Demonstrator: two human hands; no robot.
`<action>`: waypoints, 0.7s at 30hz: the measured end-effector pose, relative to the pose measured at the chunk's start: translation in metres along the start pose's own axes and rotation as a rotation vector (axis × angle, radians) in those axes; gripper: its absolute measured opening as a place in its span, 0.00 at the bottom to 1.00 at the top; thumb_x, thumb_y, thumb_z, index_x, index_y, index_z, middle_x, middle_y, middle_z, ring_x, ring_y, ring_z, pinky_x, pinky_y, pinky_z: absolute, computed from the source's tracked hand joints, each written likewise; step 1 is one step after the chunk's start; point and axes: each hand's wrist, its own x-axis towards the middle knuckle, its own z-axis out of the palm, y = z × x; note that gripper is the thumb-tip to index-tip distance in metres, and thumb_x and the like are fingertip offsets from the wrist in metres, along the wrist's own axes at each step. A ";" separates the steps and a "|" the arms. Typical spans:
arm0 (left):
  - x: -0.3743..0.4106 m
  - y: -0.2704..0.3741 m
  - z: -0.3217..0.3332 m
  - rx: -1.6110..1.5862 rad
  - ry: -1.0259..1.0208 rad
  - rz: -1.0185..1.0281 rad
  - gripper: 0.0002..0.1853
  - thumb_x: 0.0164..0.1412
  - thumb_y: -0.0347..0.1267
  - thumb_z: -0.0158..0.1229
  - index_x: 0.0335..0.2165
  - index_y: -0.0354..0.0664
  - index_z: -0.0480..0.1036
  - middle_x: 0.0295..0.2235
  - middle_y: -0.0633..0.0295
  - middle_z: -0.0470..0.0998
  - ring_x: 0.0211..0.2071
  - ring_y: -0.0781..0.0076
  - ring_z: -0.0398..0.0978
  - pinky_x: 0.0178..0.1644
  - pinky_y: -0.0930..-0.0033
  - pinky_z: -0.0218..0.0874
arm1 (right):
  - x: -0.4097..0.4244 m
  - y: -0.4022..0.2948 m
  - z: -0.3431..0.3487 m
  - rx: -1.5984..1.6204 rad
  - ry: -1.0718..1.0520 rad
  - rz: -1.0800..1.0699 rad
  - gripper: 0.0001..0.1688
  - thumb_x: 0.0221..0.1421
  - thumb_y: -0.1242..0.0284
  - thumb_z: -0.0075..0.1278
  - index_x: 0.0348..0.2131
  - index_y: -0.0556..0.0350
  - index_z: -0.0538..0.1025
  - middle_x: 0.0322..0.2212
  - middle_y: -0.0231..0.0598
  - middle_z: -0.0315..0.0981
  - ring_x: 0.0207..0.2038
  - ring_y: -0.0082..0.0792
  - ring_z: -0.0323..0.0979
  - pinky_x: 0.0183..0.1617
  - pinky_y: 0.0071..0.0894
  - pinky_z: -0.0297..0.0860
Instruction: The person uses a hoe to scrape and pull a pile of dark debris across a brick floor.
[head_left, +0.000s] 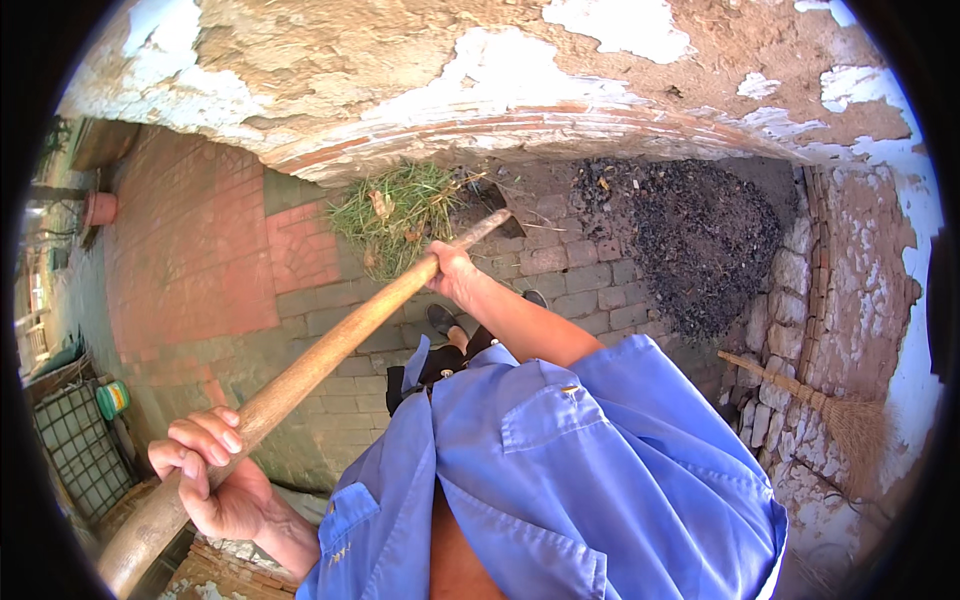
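A long wooden tool handle runs from the lower left up to a dark metal blade, seemingly a shovel's, on the ground near the wall's foot. My left hand is wrapped around the thick near part of the handle. Farther along, my right hand grips it close to the blade end. Just left of the blade lies a heap of cut green grass with dry leaves in it. A pile of black ash or coal bits spreads to the right.
A peeling plastered wall curves across the top. Stones edge the right side, where a straw broom leans. Brick paving lies around my feet. A wire mesh panel and a green tub are at the left.
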 end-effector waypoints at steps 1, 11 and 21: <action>0.002 0.003 -0.008 0.014 0.009 0.012 0.04 0.53 0.29 0.46 0.25 0.42 0.59 0.17 0.61 0.61 0.22 0.69 0.63 0.36 0.59 0.57 | 0.000 0.007 0.015 -0.121 -0.027 0.012 0.08 0.50 0.69 0.47 0.31 0.51 0.67 0.22 0.36 0.70 0.22 0.34 0.71 0.22 0.38 0.69; 0.053 0.060 0.003 -0.077 -0.271 0.127 0.09 0.51 0.28 0.51 0.21 0.44 0.59 0.13 0.67 0.57 0.16 0.76 0.56 0.28 0.71 0.50 | -0.059 0.022 0.075 0.216 -0.275 0.156 0.09 0.48 0.68 0.45 0.29 0.51 0.62 0.21 0.37 0.63 0.24 0.37 0.68 0.26 0.40 0.70; 0.081 0.037 0.146 -0.047 -0.540 0.188 0.07 0.51 0.28 0.54 0.22 0.44 0.63 0.11 0.71 0.62 0.13 0.81 0.60 0.24 0.77 0.55 | -0.061 -0.057 -0.002 0.132 -0.431 0.343 0.10 0.53 0.64 0.41 0.28 0.49 0.64 0.21 0.35 0.67 0.18 0.30 0.69 0.19 0.30 0.70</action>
